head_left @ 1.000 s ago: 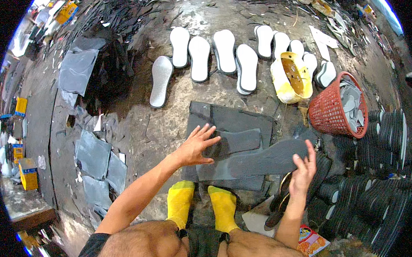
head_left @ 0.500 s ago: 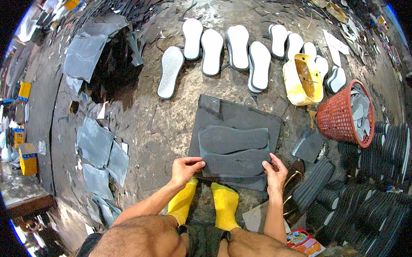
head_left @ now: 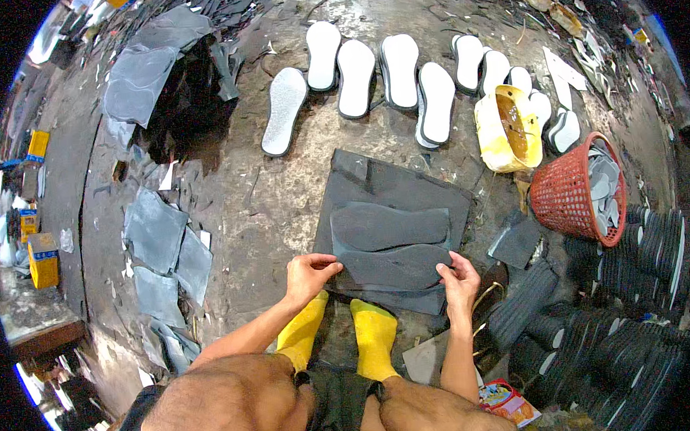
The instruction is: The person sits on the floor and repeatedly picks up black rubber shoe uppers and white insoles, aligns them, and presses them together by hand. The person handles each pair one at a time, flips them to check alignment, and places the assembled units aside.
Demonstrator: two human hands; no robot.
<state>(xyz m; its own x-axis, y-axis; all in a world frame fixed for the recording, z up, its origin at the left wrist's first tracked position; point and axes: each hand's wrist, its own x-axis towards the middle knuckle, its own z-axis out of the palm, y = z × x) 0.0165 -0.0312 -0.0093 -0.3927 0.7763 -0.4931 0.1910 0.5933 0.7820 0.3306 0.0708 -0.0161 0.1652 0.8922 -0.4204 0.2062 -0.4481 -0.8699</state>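
A dark grey shoe-sole piece [head_left: 395,271] lies crosswise in front of me, its two ends between my hands. My left hand [head_left: 311,275] pinches its left end between thumb and fingers. At the opposite end, my right hand [head_left: 459,278] grips the tip the same way. Just beyond it, nearly touching, is a second dark sole piece [head_left: 388,224]. Both rest over a thin grey sheet [head_left: 445,216] on a larger black square mat [head_left: 358,166], which lies tilted on the floor. My feet in yellow socks [head_left: 374,331] stand at the mat's near edge.
White-topped soles [head_left: 356,78] stand in a row at the far side. A yellow tub [head_left: 485,142] with brown contents and a red basket [head_left: 558,192] of grey scraps are at right, above stacked black soles [head_left: 602,366]. Grey sheets [head_left: 154,229] lie at left.
The whole view has shifted slightly. My hands stay at the two ends of the near sole piece, which keeps almost the same place on the mat.
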